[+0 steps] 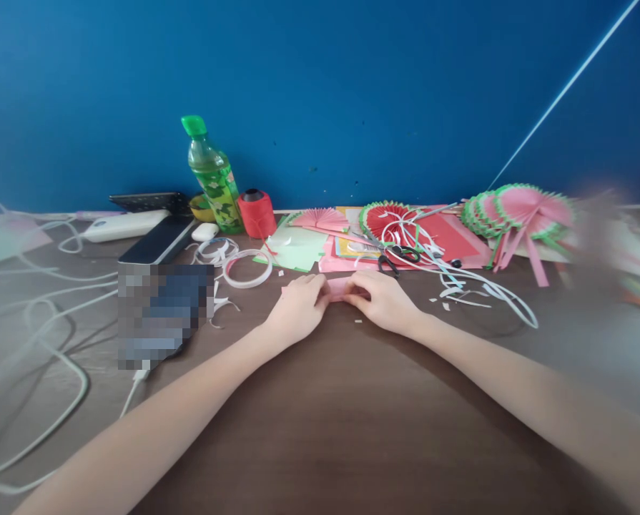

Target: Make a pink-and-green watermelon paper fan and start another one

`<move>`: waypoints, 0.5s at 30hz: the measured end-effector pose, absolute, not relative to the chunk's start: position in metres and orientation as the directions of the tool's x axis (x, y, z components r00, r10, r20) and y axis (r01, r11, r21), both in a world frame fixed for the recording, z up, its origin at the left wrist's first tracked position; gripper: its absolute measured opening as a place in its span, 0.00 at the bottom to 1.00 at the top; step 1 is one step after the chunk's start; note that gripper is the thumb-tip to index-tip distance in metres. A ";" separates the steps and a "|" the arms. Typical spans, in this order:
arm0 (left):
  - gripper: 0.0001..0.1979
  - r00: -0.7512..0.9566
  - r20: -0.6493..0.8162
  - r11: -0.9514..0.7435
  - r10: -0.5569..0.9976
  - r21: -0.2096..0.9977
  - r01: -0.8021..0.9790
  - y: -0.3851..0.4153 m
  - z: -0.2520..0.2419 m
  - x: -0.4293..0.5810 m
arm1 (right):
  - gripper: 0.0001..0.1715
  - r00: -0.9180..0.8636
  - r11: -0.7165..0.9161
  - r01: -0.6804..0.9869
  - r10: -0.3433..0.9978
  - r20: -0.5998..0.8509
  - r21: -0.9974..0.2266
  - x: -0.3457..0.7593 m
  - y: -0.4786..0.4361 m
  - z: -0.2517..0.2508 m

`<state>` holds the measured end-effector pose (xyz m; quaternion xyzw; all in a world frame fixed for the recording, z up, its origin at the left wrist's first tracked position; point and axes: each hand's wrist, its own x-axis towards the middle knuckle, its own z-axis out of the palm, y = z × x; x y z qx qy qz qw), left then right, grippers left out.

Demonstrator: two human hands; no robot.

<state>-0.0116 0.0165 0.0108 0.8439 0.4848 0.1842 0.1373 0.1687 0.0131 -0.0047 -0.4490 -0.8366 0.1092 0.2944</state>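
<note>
A narrow piece of pink paper [339,289] lies crosswise between my two hands, low over the brown table. My left hand [297,307] grips its left part, thumb and fingers pressed together. At the other end my right hand [382,303] pinches it with the fingers curled. Both hands partly cover the paper, so its folds cannot be made out. Just behind my hands lie black-handled scissors [397,256] and sheets of pink and red paper [448,239]. A pale green sheet [298,244] is behind my left hand.
Pleated pink-and-green fans [528,207] stand at the back right. Loose white strips [491,282] trail beside them. A green bottle [212,179], red thread spool [257,214] and tape roll [247,269] stand at back left. Phones [156,239] and white cables [78,372] lie left.
</note>
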 end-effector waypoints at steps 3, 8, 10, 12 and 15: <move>0.05 0.439 0.164 -0.461 0.883 0.471 0.752 0.019 0.011 -0.015 | 0.05 -0.410 0.538 0.689 0.842 0.352 -0.485 0.170 0.012 -0.002; 0.06 0.476 0.231 -0.530 0.848 0.381 0.758 0.018 0.008 -0.015 | 0.08 -0.433 0.559 0.676 0.829 0.355 -0.480 0.171 0.012 0.000; 0.07 0.499 0.256 -0.552 0.828 0.209 0.807 0.011 0.008 -0.012 | 0.08 -0.452 0.588 0.667 0.808 0.378 -0.458 0.171 0.013 -0.002; 0.10 0.518 0.264 -0.541 0.814 0.018 0.841 0.003 0.008 -0.008 | 0.07 -0.465 0.609 0.666 0.791 0.398 -0.432 0.171 0.014 -0.003; 0.12 0.566 0.267 -0.543 0.780 -0.162 0.824 -0.009 0.009 -0.004 | 0.07 -0.494 0.648 0.664 0.755 0.431 -0.373 0.171 0.016 -0.005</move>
